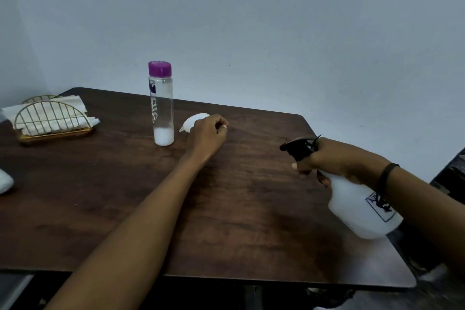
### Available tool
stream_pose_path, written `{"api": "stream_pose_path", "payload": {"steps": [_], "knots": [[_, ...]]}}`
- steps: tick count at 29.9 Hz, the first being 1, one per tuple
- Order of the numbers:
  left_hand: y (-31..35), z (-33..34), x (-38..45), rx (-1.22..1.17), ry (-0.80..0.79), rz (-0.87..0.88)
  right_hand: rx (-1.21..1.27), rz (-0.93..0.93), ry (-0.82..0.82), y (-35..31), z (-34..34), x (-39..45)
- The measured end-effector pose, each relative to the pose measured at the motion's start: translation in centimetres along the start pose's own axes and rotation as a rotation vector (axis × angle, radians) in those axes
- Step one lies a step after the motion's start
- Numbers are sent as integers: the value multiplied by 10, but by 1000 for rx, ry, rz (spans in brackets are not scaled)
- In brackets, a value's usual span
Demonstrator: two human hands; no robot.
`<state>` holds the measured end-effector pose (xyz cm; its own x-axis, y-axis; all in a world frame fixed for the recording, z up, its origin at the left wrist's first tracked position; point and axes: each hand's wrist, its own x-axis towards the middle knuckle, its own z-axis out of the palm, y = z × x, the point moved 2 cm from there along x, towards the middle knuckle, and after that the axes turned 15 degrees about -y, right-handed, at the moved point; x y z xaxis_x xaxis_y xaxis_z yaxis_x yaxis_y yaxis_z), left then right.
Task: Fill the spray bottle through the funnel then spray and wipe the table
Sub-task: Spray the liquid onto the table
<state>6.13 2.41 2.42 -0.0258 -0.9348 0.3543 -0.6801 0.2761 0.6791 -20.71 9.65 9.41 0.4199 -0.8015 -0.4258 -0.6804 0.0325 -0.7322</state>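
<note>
My right hand (334, 158) grips the neck of a white spray bottle (362, 206) with a black trigger head (299, 147). The bottle is held tilted above the right part of the dark wooden table (226, 221), nozzle pointing left, one finger on the trigger. My left hand (208, 133) rests on the table further back with fingers curled in. A white funnel (193, 121) lies on its side right behind it, partly hidden; the thumb is off the funnel. A clear bottle with a purple cap (162, 106) stands left of the funnel, a little white liquid at its bottom.
A gold wire holder with white paper napkins (50, 118) stands at the table's back left. A white object (5, 181) shows at the left edge. A pale wall rises directly behind the table. Dark objects sit beyond the table's right edge.
</note>
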Motion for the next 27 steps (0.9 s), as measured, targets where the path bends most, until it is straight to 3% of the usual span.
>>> {"api": "stream_pose_path", "payload": {"steps": [5,12,17,27], "knots": [[1,1,-3,37,0,-16,-17,-26,114,-7,-9,13],[-3,8,-3,10,-23,-7,63,-349,417,-28,-31,42],[-4,12,-3,6,-50,5,229,-475,567,-29,-41,81],[-3,18,-4,11,-89,53,441,-482,610,-14,-50,133]]}}
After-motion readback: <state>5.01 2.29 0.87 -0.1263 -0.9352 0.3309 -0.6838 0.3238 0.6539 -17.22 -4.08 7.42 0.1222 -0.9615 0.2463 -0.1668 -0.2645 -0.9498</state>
